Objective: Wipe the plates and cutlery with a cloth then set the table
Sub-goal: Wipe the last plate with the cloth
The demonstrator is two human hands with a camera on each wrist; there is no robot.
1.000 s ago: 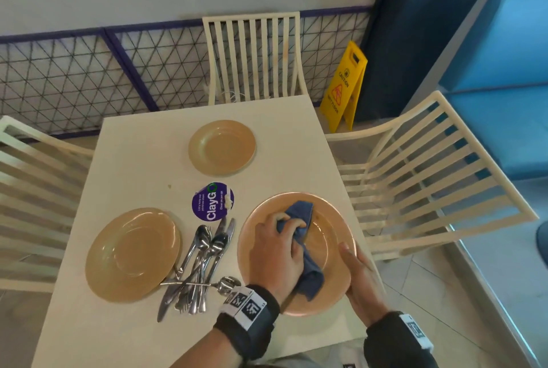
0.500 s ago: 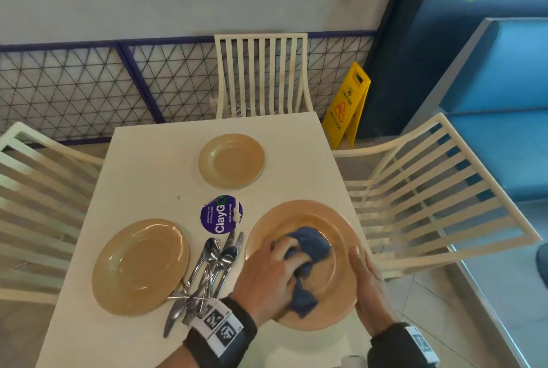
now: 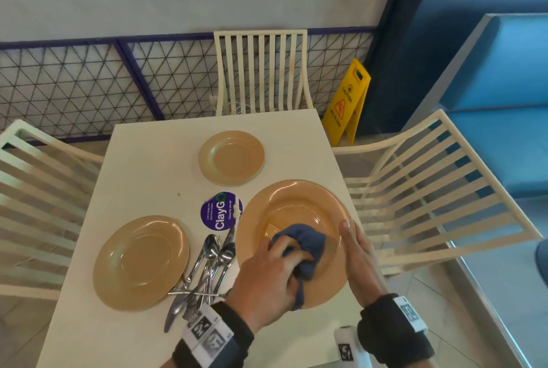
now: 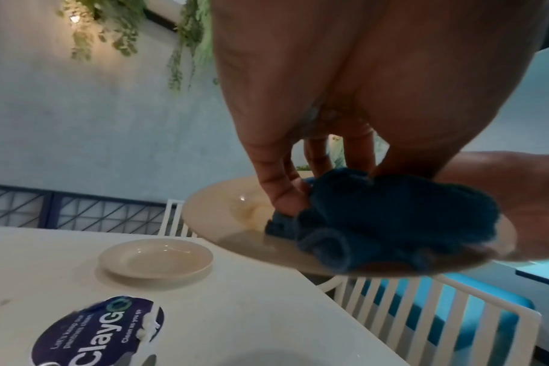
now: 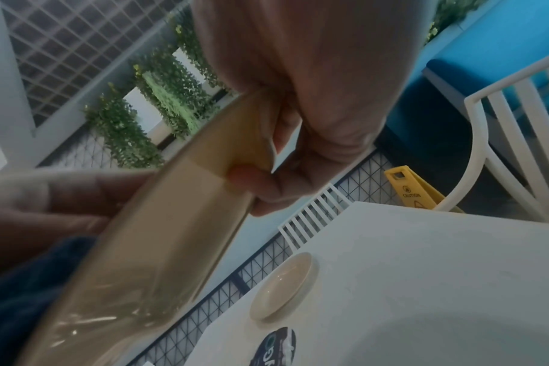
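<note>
Wiping is under way on the large plate (image 3: pixel 293 207), which is held raised and tilted above the right side of the table (image 3: pixel 148 160) so its face can be reached. The blue cloth (image 3: pixel 308 244) is bunched under the curled fingers (image 3: pixel 278 249) of the left hand (image 3: pixel 267 281) and pressed into the plate's well. The rim is gripped by the right hand (image 3: pixel 360 261), thumb above and fingers beneath, apparently to steady it against the rubbing. A second large plate (image 3: pixel 141 261), a small plate (image 3: pixel 231 157) and the piled cutlery (image 3: pixel 207 272) lie on the table, seemingly awaiting their turn.
</note>
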